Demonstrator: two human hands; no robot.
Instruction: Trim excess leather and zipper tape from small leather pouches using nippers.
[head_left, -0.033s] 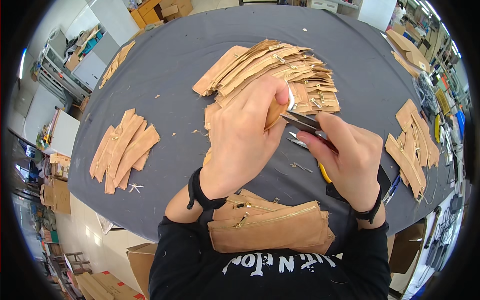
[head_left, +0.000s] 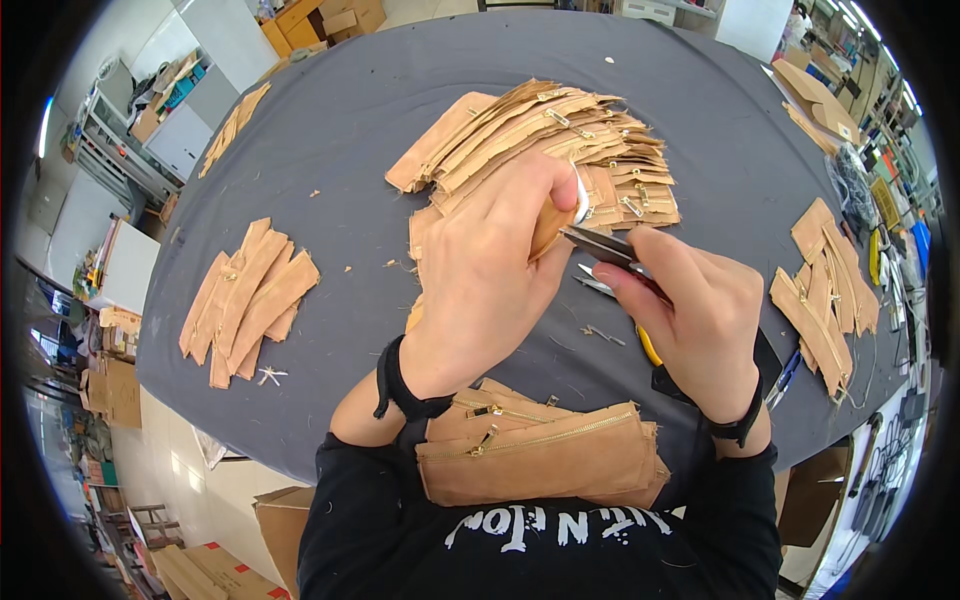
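Observation:
My left hand (head_left: 490, 255) is closed on a bent tan zipper piece (head_left: 548, 228) of leather-like material, with a bit of white at its edge. Most of that piece is hidden behind my fingers. My right hand (head_left: 695, 315) pinches dark thread snips (head_left: 605, 245), their pointed blade tips touching or very near the held piece. Beyond my hands lies a large fanned stack of tan zipper pieces (head_left: 520, 125). Closer to my body, a few more zippered pieces (head_left: 535, 455) rest at the table edge.
Small piles of tan pieces lie at left (head_left: 250, 300) and right (head_left: 825, 295) on the dark-covered table (head_left: 350, 100). Yellow-handled pliers (head_left: 648, 345) lie beneath my right hand. Blue-handled pliers (head_left: 787, 378) sit further right. Thread scraps (head_left: 602, 334) are scattered about.
The snips' blades have come closer together at the tips. Both hands stay in nearly the same place.

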